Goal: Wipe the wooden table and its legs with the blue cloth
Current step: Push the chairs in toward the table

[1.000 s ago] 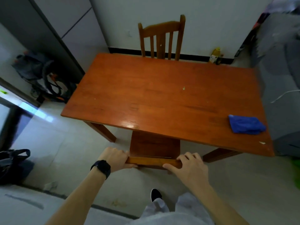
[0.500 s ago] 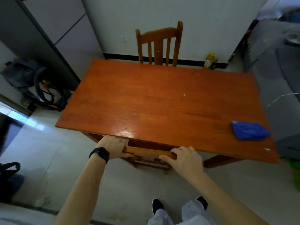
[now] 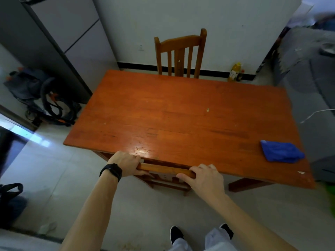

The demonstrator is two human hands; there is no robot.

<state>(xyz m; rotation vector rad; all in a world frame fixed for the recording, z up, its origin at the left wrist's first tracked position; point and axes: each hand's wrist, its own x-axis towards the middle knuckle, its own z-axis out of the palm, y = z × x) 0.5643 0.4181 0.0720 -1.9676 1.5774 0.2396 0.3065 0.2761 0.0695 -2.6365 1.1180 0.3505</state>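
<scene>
At the lower centre of the frame, the left hand [image 3: 125, 164] and the right hand [image 3: 204, 178] are each curled around the top rail of the near chair [image 3: 163, 168], one at either end. The rail lies just beside and slightly below the front edge of the wooden table [image 3: 181, 124]. Neither hand holds the blue cloth [image 3: 281, 151], which lies crumpled on the tabletop at the right of the frame, near the right-hand edge and well apart from both hands. Judging from this, wiping has not begun, and the chair is the nearer hazard. The knuckles sit so close to the table edge that a shove forward could pinch them against it, or knock the rail into the wood and jolt the table. Much of the chair is hidden under the top, so I cannot tell how near its legs stand to the table leg [image 3: 243, 184] at the lower right; a skewed push might catch there. The cloth lies near enough to the edge that a jolt or a careless reach could send it to the floor. A pale crumb [image 3: 208, 109] right of centre and a white scrap [image 3: 301, 172] by the near right corner could be smeared or swept off rather than gathered if the first pass is hasty.
</scene>
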